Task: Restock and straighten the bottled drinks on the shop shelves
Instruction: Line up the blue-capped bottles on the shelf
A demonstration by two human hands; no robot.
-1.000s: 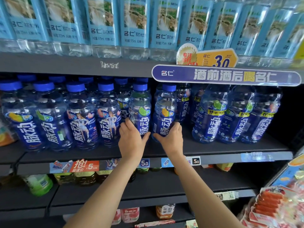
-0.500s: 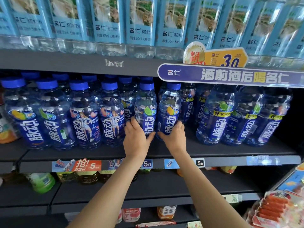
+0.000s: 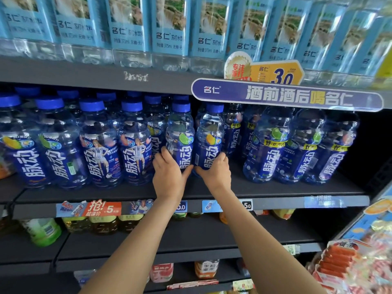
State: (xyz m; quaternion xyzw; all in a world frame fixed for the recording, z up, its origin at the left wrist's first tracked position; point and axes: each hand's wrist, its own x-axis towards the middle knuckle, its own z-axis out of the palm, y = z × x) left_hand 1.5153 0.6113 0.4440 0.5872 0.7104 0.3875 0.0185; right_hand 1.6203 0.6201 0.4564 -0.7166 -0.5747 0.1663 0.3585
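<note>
Blue-capped drink bottles with dark blue labels fill the middle shelf (image 3: 275, 190). My left hand (image 3: 168, 176) grips the base of a bottle with a lime picture (image 3: 180, 134). Right beside it, my right hand (image 3: 215, 174) grips the base of a bottle with a mango picture (image 3: 210, 136). Both bottles stand upright, touching each other, at the middle of the row. Several bigger blue bottles (image 3: 57, 145) stand in line to the left, and three more (image 3: 297, 149) to the right. The bottles' bottoms are hidden behind my hands.
The top shelf carries a row of clear bottles with light blue labels (image 3: 169, 30) and a purple banner (image 3: 286, 95) on its edge. Price tags (image 3: 101, 209) line the middle shelf's front. Green and amber bottles (image 3: 42, 231) sit below. Packaged sausages (image 3: 343, 264) lie at the lower right.
Both hands stay on the same two bottles, which now stand slightly closer together; my view has shifted a little to the left and down.
</note>
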